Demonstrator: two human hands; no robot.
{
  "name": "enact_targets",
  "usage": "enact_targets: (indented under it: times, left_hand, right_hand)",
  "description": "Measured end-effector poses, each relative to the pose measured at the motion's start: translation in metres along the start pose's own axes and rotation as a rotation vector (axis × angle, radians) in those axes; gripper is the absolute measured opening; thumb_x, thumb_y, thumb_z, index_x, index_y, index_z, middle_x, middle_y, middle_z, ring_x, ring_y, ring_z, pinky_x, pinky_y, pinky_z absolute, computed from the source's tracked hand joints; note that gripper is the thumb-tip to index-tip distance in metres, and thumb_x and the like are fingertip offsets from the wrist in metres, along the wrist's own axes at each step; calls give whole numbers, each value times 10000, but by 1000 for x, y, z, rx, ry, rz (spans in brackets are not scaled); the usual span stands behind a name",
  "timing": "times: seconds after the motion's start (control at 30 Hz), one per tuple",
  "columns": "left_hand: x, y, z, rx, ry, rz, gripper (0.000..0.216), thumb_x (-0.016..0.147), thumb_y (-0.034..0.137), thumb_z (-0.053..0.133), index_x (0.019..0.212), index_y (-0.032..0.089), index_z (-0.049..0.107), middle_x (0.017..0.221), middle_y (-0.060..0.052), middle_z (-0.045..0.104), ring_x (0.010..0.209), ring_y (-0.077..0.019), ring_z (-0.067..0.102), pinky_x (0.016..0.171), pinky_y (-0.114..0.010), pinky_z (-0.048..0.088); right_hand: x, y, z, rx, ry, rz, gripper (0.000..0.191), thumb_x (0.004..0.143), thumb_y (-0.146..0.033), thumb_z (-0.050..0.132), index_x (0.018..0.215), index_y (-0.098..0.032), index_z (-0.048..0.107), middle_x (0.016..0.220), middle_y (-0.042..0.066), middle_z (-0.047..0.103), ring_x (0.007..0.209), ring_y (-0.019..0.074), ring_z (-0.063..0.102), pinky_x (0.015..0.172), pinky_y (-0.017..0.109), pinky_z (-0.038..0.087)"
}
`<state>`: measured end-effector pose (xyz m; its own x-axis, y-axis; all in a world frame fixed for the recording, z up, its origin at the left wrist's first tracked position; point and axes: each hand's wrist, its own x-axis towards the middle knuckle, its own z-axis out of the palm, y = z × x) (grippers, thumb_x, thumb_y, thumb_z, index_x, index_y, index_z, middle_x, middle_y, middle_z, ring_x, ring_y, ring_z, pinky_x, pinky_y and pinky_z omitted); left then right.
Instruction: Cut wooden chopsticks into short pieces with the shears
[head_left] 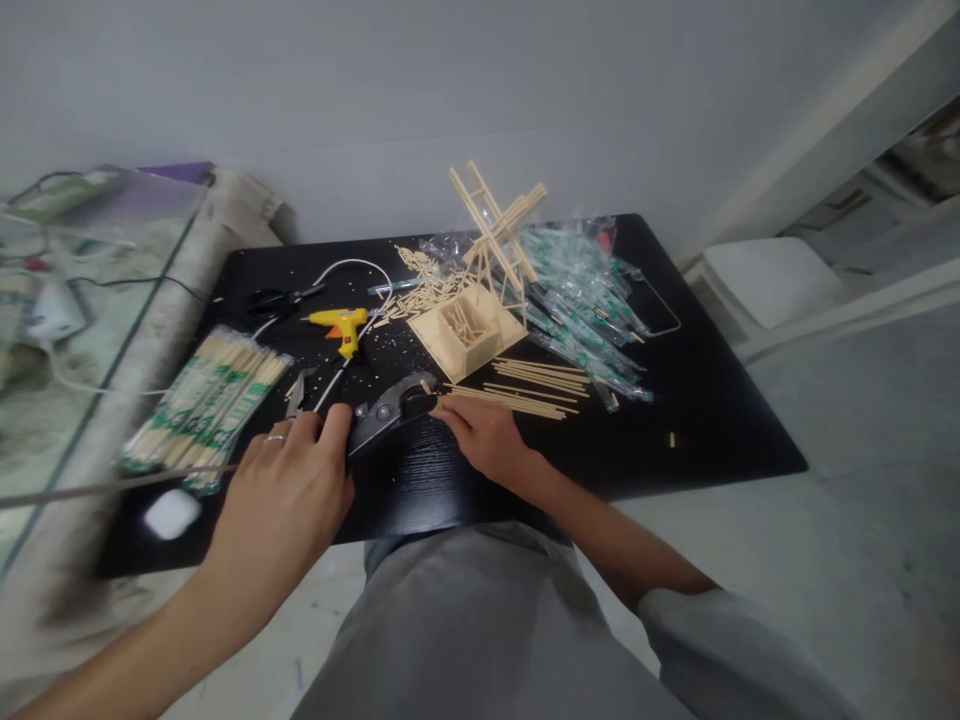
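Observation:
My left hand is wrapped round the handles of dark metal cutting shears with a curved, hooked jaw. My right hand is closed in a pinch right beside that jaw. A short end of a thin wooden stick shows at the jaw, and its rest is hidden by the fingers. Just beyond my right hand, several long thin sticks lie loose. Behind them stands a wooden model with a square box on a flat base and crossed, ladder-like blades on top.
A yellow glue gun and black scissors lie at the back left. Bundled chopsticks and a white case sit on the left. Short cut pieces are heaped behind the model; plastic-wrapped sticks cover the right back of the black table.

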<state>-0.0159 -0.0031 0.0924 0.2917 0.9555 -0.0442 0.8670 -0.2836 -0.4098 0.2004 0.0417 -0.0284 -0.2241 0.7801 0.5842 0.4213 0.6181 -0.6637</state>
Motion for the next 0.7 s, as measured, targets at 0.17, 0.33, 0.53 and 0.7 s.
enact_targets:
  times: [0.17,0.33,0.53,0.7]
  left_hand:
    - [0,1,-2,41,11,-16,175,905,147,471,1045,158,577,872,-108,605,831,-313,644,752,-400,452]
    - [0,1,-2,35,26,-14,170,907,156,480,1050,151,572,875,-113,602,839,-321,647,751,-401,463]
    - [2,1,-2,10,-11,-16,149,885,131,475,999,161,566,850,-107,600,762,-304,647,731,-390,470]
    - [3,1,-2,19,-21,-4,131,897,126,461,980,174,550,815,-91,594,707,-302,646,683,-382,471]
  right_hand:
    - [1,0,0,16,-35,31,191,1051,-255,604,1051,-185,781,985,69,827,891,184,785,886,270,592]
    - [2,0,0,28,8,-1,203,1056,-259,594,1044,-175,779,983,77,831,884,188,791,879,275,600]
    - [2,2,-1,0,-10,21,208,1055,-297,600,1052,-199,783,973,61,833,868,187,793,877,280,607]
    - [3,2,-1,12,9,10,232,1061,-306,589,1036,-179,782,961,70,833,842,184,786,857,276,599]
